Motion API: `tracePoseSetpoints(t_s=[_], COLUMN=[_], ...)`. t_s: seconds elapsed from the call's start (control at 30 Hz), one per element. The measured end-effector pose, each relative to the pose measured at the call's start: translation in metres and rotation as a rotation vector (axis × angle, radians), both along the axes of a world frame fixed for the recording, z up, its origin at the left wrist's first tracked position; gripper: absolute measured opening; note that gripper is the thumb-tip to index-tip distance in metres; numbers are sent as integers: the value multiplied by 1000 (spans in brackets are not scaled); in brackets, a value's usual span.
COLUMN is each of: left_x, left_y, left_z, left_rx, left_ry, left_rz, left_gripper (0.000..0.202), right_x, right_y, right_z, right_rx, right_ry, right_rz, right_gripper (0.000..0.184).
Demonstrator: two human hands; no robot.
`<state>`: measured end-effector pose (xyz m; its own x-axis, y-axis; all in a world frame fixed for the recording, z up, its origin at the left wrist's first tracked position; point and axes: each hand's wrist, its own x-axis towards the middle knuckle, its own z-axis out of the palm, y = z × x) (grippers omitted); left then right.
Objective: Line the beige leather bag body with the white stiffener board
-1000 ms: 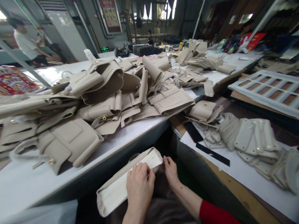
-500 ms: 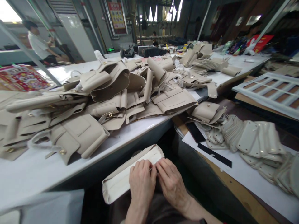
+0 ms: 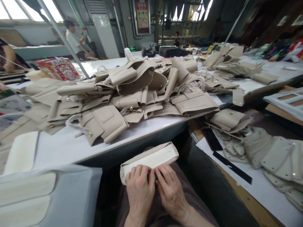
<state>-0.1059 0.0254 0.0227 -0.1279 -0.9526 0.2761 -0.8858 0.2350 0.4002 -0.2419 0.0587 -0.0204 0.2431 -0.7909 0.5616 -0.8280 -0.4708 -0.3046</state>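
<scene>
A long beige bag panel (image 3: 151, 157) with a white inner face lies across my lap below the table edge. My left hand (image 3: 139, 192) rests on its near edge with the fingers bent over it. My right hand (image 3: 170, 190) lies just beside, fingertips pressing the same edge. Both hands touch each other at the panel's middle. The part of the panel under my fingers is hidden.
A heap of beige bag pieces (image 3: 132, 91) covers the white table (image 3: 71, 148) ahead. Flat white pieces (image 3: 23, 192) lie at the lower left. Stacked pale parts (image 3: 272, 154) sit on the right bench with a black strip (image 3: 232, 162). People stand far back left.
My right hand has come onto the panel beside the left. The panel has slid towards me and lies flatter. The view has swung left, showing the white pieces at lower left.
</scene>
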Motion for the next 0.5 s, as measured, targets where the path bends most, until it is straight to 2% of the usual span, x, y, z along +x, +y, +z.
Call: tracePoseSetpoints(t_s=[0.1,0.2,0.27,0.3,0.37,0.4,0.43,0.5], left_x=[13,32,47,54,63,64,63,54], left_y=[8,19,27,31,35,36,34,27], left_z=[-2,-14,-30,-41,-67,-81,-94,-115], left_rx=[-41,-166,-246,-235,-40,131,285,514], left_ry=[30,152,404,619,1174,1465,1626,1807], left_rz=[57,120,234,360,729,906,979,962], left_gripper=[16,9,12,17,24,25,27,34], right_x=[16,28,34,36,41,43,46,50], right_y=[1,1,2,2,3,3,3,3], right_z=[2,4,3,3,2,1,0,-1], right_rx=[-9,1,16,24,30,29,25,8], right_ry=[-1,12,23,31,46,53,61,75], right_rz=[44,72,84,93,118,131,145,168], right_gripper=[40,40,42,43,45,46,46,46])
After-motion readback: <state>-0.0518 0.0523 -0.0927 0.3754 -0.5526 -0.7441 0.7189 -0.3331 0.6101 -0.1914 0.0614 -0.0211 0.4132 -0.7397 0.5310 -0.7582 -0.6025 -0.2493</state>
